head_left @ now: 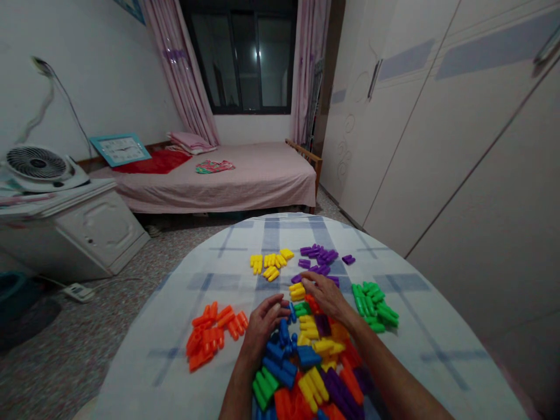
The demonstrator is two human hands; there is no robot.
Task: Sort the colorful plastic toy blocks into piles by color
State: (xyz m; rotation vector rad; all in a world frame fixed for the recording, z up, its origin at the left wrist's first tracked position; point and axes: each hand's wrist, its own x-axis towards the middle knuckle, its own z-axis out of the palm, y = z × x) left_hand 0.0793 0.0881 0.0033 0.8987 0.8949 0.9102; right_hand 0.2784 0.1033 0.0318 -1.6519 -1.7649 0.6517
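Note:
A pile of mixed plastic building pieces (312, 388) in blue, yellow, green, orange and purple lies in front of me. My left hand (265, 321) is at its left side, fingers loosely curved and apart beside the blue pieces (284, 332). At the pile's far end my right hand (324, 293) reaches leftward over an orange piece (312, 303). Its fingers are bent but apart, the tips close to a purple piece (296, 279) and a yellow piece (297, 291). No piece shows clearly gripped in either hand; the undersides of the fingers are hidden.
Single-colour groups lie around the pile: orange pieces (212, 338) left, yellow pieces (275, 260) and purple pieces (319, 254) behind, green pieces (374, 306) right. The round table (175, 350) wears a checked cloth. Beyond are a bed (262, 175), wardrobe (437, 175) and fan (39, 166).

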